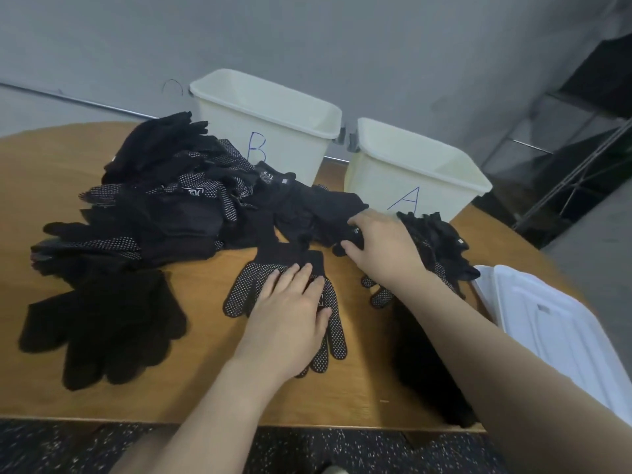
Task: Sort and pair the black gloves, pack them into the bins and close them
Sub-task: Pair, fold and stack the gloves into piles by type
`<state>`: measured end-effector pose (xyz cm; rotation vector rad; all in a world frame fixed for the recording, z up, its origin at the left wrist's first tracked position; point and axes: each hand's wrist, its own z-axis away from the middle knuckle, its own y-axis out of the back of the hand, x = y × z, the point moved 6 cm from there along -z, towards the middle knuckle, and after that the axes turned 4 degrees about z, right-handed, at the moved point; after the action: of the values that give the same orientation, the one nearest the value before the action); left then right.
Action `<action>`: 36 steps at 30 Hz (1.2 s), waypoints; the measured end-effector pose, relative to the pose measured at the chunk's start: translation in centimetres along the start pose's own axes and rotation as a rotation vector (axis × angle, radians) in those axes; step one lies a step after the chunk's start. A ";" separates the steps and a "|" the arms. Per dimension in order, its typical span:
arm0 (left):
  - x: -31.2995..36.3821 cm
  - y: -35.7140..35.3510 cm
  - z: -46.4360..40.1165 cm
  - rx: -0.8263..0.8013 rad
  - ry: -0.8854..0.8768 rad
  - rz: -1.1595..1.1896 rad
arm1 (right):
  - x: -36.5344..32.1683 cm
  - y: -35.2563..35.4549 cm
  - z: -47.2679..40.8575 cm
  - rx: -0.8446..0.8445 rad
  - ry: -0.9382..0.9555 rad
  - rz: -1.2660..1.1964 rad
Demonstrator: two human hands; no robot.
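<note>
left of bin b [273, 107], a heap of black gloves [164, 200] waits unsorted on the table [205, 388]. before it, the left hand [290, 319] presses flat, fingers straight, on a dotted glove [246, 289]; the right hand [379, 248] pinches another glove [325, 210] near bin a [420, 162]. both bins look empty, white lids [554, 336] off.

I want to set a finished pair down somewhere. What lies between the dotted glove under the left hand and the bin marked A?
In the head view, the right hand lies there, gripping a black glove at the pile's edge, short of bin A. The dotted glove sits under the left hand.
</note>
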<state>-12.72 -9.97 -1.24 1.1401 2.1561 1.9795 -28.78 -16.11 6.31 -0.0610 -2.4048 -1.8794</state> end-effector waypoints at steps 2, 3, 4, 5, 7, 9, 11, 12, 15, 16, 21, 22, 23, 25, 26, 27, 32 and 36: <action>-0.1 0.1 0.2 0.003 -0.009 0.006 | -0.8 -1.3 -1.3 -0.028 -0.005 0.098; -0.1 0.2 0.4 0.004 -0.014 0.008 | -1.0 -1.8 -1.7 -0.034 -0.013 0.139; -0.2 0.3 0.5 0.004 -0.017 0.009 | -1.0 -2.1 -2.1 -0.026 -0.025 0.166; -0.3 0.3 0.7 0.004 -0.022 0.010 | -0.9 -2.2 -2.4 -0.008 -0.040 0.175; -0.5 0.4 1.0 0.000 -0.037 0.006 | -0.4 -2.2 -2.8 0.028 -0.070 0.147; -0.7 0.5 1.2 -0.004 -0.057 0.004 | 0.0 -1.8 -3.0 0.045 -0.095 0.071; -0.8 0.6 1.4 -0.005 -0.068 0.014 | 0.4 -0.9 -3.1 0.064 -0.128 -0.018; -0.8 0.7 1.5 -0.004 -0.070 0.018 | 0.5 -0.3 -3.1 0.085 -0.142 -0.054; -0.9 0.8 2.0 0.000 -0.069 0.007 | 0.8 2.3 -3.2 0.162 -0.168 -0.141; -0.8 0.9 2.2 0.000 -0.068 0.002 | 0.9 3.3 -3.2 0.192 -0.173 -0.168; -0.6 2.3 3.4 0.041 -0.110 0.042 | 1.0 9.1 -2.6 0.293 -0.160 -0.378; -0.6 2.9 3.6 0.074 -0.115 0.081 | 0.9 10.2 -2.3 0.298 -0.151 -0.415; -0.7 3.7 3.7 0.113 -0.106 0.150 | 0.7 11.1 -2.0 0.297 -0.138 -0.444; -1.3 5.2 4.1 0.203 -0.055 0.345 | 0.1 12.8 -1.0 0.266 -0.106 -0.480; -1.6 5.8 4.4 0.250 -0.036 0.436 | -0.3 13.4 -0.5 0.232 -0.086 -0.498; -1.9 6.4 4.6 0.297 -0.026 0.514 | -0.8 13.8 0.1 0.192 -0.063 -0.521; -2.7 7.5 6.1 0.368 0.007 0.828 | -3.7 14.4 3.6 -0.053 0.091 -0.595; -2.7 7.9 7.5 0.300 -0.012 0.943 | -6.5 12.9 6.7 -0.304 0.258 -0.513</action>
<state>-3.34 -5.26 2.78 2.5676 2.1499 1.8390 -21.51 -6.34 16.52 0.7962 -2.0739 -2.2665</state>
